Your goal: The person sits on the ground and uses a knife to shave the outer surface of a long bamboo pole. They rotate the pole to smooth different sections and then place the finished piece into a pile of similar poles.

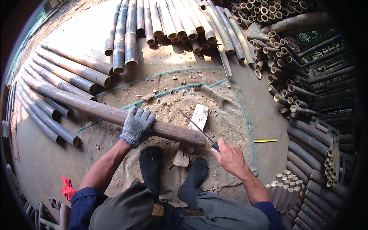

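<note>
Our left fingers (pixel 146 115) clasp the pole (pixel 101 110) beneath them, lying ten to four o'clock. Our right fingers (pixel 222 144) grip the saw (pixel 199 128), pointing at ten-thirty.

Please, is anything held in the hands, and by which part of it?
The right hand holds a thin-bladed tool by its dark handle. The gloved left hand grips a bamboo pole from above, towards its right end.
</note>
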Demonstrator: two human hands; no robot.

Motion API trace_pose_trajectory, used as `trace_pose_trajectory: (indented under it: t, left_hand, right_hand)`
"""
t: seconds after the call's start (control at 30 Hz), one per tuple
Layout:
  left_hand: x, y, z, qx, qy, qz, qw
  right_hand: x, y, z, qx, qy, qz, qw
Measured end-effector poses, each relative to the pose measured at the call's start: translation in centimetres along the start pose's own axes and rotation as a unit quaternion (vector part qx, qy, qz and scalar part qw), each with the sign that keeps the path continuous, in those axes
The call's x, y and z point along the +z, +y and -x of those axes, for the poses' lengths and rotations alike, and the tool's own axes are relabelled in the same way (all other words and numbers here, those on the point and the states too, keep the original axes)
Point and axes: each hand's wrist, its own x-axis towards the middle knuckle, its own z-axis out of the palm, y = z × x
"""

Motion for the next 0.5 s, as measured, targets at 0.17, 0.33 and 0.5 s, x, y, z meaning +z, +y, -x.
trace_pose_trajectory:
  t: [0.17,0.33,0.5]
  left_hand:
    - [-0.4,0.2,-0.7,-0.012,0.007,0.008,1.0]
    - [0.7,0.2,-0.9,0.013,0.03,-0.014,0.999]
    - [1.1,0.6,1.3,-0.028,0.047,-0.029,0.998]
  right_hand:
    - [-0.8,-0.6,0.2,-0.182,0.2,-0.1,0.958]
    - [2.2,5.0,-0.7,0.089,-0.05,0.073,0.992]
    - [-2.9,-1.7,0.4,-0.036,0.117,-0.119,0.985]
